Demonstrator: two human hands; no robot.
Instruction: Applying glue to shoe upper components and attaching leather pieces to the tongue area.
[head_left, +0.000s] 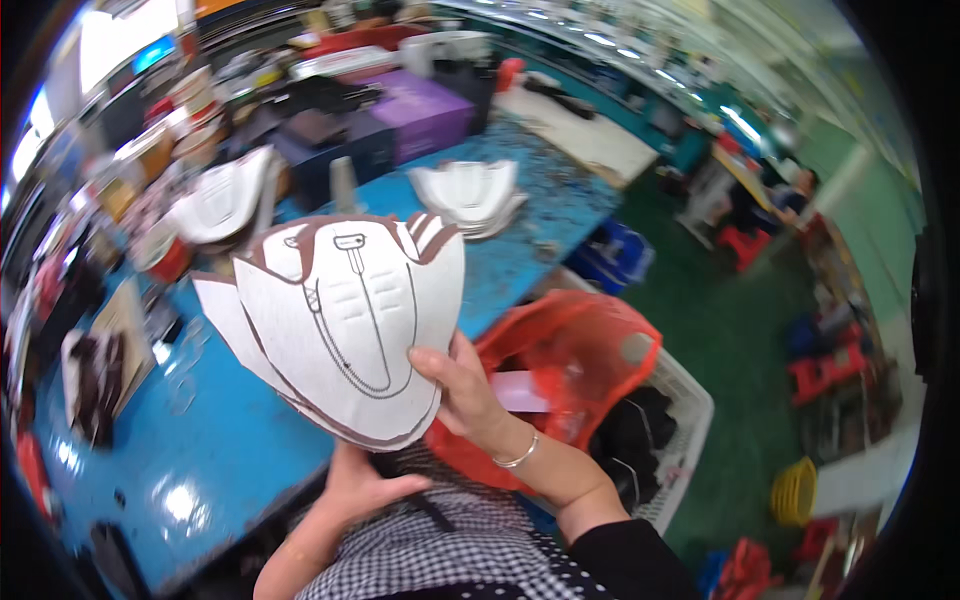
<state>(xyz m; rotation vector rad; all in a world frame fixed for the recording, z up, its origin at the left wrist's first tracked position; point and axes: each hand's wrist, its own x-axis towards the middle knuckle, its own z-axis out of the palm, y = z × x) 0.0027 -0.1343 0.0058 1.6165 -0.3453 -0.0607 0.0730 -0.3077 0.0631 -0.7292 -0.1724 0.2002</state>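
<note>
One blue worktable [250, 455], the landmark, cluttered along its far side. White crate [700, 430] just right of the table, dark material inside. Red plastic bag [600, 320], open, partly over the crate, near the table's right edge. Purple box [425, 115] toward the table's far side. Held stack of white panels [350, 390], brown edging, dark stitched outline on the top one: tilted, raised above the table's near edge, layers fanned out at the left. Smaller pile of white panels [465, 190] on the table, farther back. Right hand [465, 385], by the table's near right corner, grasps the held stack's right edge, thumb on the front face, other fingers mostly behind. Left hand [360, 490], at the table's near edge below the stack: thumb spread, fingertips hidden behind the panels; cannot tell whether they grip. Silver-coloured bracelet [520, 455] on the right wrist, right of the table's near edge.
</note>
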